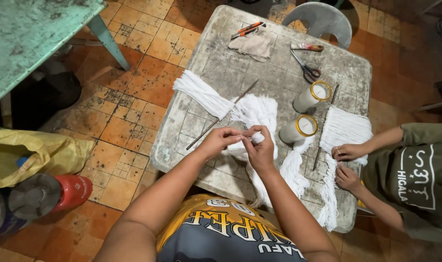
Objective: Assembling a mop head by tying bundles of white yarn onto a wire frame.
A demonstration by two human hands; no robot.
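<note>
- Over the worn grey table (216, 63), my left hand (220, 139) and right hand (260, 149) meet above the near edge, both pinched on one bunch of white strings (257, 112). The fingertips of each hand close on the same short stretch, so the strands stay taut between them.
- Behind my hands, the bunch fans out across the tabletop, and its loose tails spill over the near edge toward my lap (gravity keeps them out of my way, I judge).
- A second bundle of white strings (201, 93) lies to the left, threaded on a thin stick (221, 115) that runs slantwise under it; the stick seems to keep the strands lined up side by side.
- Two white cylinders with yellow rims (308, 97) lie on their sides just right of my bunch, near enough for either of us.
- At the right edge, another person's hands (348, 153) rest on their own sheet of white strings (344, 127), hung from a second stick.
- At the far side sit scissors (305, 70), an orange-handled tool (249, 29) on a folded cloth (252, 46), and a small wooden-handled tool (307, 47), all well apart from my hands.
- On the tiled floor to my left lie a yellow sack (41, 155) and a red canister (70, 190).
</note>
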